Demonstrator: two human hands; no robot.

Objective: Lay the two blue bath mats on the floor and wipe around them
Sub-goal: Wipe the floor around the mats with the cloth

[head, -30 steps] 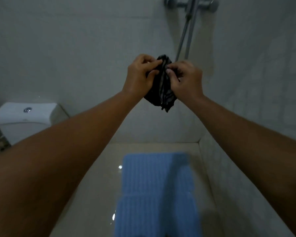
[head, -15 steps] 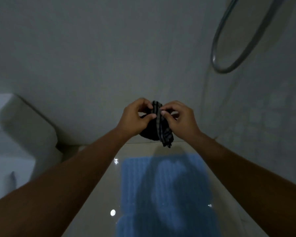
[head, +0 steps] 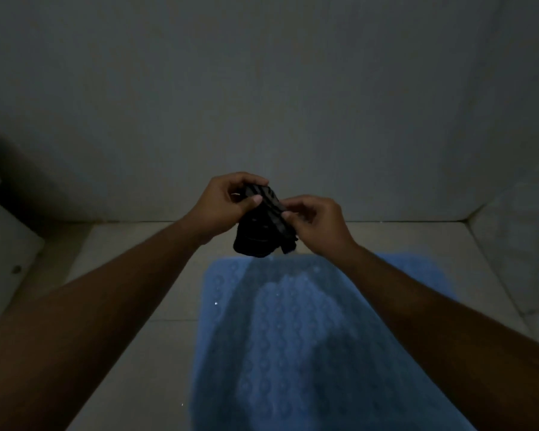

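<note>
Compared with one second before, our view had tipped down: the shower hose was gone from the upper part of the frame, and our hands stood lower, in the middle. Our left hand [head: 223, 203] and our right hand [head: 316, 223] both pinched the dark striped cloth [head: 259, 234] between thumb and fingers near its upper edge, and the rest hung bunched below them. The cloth was now tilted, not upright as before. The blue mat [head: 293, 353] lay flat on the floor [head: 156, 290] in the lower centre of the frame, its far edge just under the cloth. We could not tell where one mat ended and the second began. We judged that the laying was done and that we were arranging the cloth for the wiping, which was not yet started. As for containers, we saw none open. Only a part of the white toilet [head: 3, 250] showed at the left edge, its inside hidden.
</note>
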